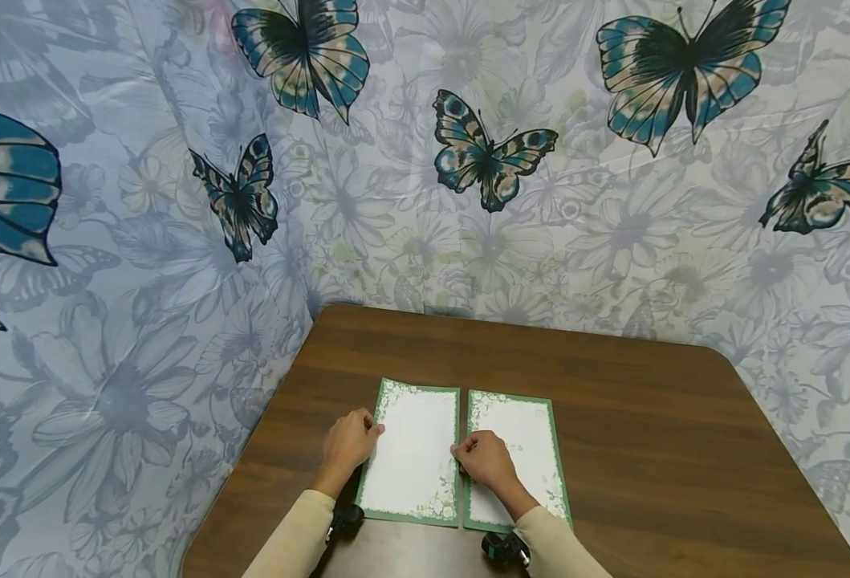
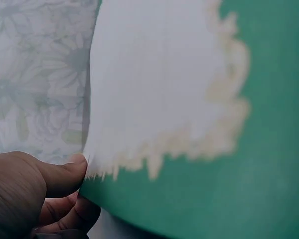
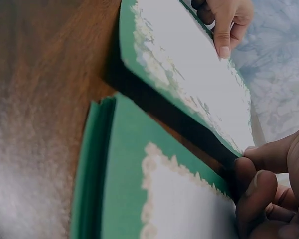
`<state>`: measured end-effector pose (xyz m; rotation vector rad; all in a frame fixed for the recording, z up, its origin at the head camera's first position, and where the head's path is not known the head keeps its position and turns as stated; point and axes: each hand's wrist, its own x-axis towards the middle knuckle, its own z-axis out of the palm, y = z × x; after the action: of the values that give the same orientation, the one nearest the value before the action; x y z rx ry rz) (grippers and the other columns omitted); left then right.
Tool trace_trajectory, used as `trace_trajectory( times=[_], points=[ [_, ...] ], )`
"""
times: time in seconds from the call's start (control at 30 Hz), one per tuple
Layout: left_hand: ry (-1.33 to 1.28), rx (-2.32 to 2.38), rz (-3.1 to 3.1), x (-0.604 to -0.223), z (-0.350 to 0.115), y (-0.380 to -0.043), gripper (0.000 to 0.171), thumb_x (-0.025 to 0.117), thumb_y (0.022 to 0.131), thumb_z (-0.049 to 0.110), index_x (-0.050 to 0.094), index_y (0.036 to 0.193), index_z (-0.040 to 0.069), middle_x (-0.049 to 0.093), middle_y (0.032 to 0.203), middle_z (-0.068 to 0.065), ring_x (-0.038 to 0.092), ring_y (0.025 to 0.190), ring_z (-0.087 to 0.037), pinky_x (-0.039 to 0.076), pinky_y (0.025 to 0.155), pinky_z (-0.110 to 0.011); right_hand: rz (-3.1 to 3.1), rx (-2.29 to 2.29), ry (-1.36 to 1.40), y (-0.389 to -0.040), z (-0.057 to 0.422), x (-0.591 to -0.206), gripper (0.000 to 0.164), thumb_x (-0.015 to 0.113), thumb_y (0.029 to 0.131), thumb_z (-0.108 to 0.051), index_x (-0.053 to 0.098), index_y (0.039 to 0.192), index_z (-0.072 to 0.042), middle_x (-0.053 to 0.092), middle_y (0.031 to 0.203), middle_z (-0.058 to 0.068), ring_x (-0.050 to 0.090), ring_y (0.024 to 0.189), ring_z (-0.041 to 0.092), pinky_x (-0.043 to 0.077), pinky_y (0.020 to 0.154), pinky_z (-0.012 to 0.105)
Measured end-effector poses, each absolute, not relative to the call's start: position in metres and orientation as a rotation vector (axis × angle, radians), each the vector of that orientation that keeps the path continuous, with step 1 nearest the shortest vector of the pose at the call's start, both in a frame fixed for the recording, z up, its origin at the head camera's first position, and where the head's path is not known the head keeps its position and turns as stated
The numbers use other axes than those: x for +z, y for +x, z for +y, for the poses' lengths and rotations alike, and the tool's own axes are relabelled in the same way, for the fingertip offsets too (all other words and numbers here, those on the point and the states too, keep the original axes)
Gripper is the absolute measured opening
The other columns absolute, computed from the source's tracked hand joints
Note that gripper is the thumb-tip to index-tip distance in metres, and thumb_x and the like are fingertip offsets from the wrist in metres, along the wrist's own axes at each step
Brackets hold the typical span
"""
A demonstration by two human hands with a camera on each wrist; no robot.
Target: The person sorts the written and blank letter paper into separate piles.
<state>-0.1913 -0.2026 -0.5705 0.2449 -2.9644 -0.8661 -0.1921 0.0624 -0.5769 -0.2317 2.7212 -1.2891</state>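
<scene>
A white sheet with a green floral border (image 1: 412, 453) lies at the left of the pair in the head view. My left hand (image 1: 350, 443) pinches its left edge between thumb and fingers; the left wrist view shows the thumb (image 2: 67, 177) on top. On the opposite edge, my right hand (image 1: 487, 460) pinches the same sheet. In the right wrist view this sheet (image 3: 189, 64) is lifted, with dark shadow beneath it. Under my right forearm is a second green-bordered sheet (image 1: 514, 417), which shows several layered edges (image 3: 97, 149) in the right wrist view.
A brown wooden table (image 1: 648, 449) carries both sheets, and its surface extends far to the right. Behind it hangs a cloth backdrop (image 1: 396, 241) printed with flowers and butterflies. Dark wrist cameras (image 1: 504, 548) sit at both sleeves.
</scene>
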Motion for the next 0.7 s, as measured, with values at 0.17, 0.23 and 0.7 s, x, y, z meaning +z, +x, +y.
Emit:
trace_trajectory(
  times=[0.17, 0.23, 0.7],
  points=[
    [0.236, -0.846, -2.955, -0.5737, -0.2031, -0.1916, 0.026, 0.069, 0.092, 0.036, 0.068, 0.100, 0.011, 0.068, 0.079, -0.002, 0.054, 0.059, -0.015, 0.041, 0.053, -0.032, 2.757, -1.249, -0.253, -0.1911, 0.0611, -0.5782, 0.022, 0.070, 0.091, -0.025, 0.068, 0.073, -0.011, 0.063, 0.052, -0.004, 0.051, 0.040, 0.009, 0.042, 0.042, 0.028],
    [0.235, -0.828, -2.952, -0.5745, -0.2036, -0.1920, 0.026, 0.069, 0.092, 0.036, 0.068, 0.099, 0.011, 0.069, 0.080, -0.002, 0.054, 0.060, -0.015, 0.042, 0.054, -0.033, 2.762, -1.239, -0.261, -0.1904, 0.0609, -0.5776, 0.022, 0.071, 0.091, -0.024, 0.068, 0.073, -0.011, 0.062, 0.052, -0.004, 0.051, 0.040, 0.009, 0.042, 0.042, 0.029],
    [0.270, -0.726, -2.951, -0.5760, -0.2037, -0.1922, 0.032, 0.075, 0.087, 0.036, 0.064, 0.105, 0.011, 0.074, 0.094, -0.011, 0.065, 0.069, -0.024, 0.048, 0.058, -0.040, 2.794, -1.156, -0.240, -0.1906, 0.0592, -0.5774, 0.022, 0.074, 0.088, -0.025, 0.061, 0.076, -0.011, 0.058, 0.052, -0.004, 0.049, 0.040, 0.011, 0.040, 0.042, 0.028]
  ],
)
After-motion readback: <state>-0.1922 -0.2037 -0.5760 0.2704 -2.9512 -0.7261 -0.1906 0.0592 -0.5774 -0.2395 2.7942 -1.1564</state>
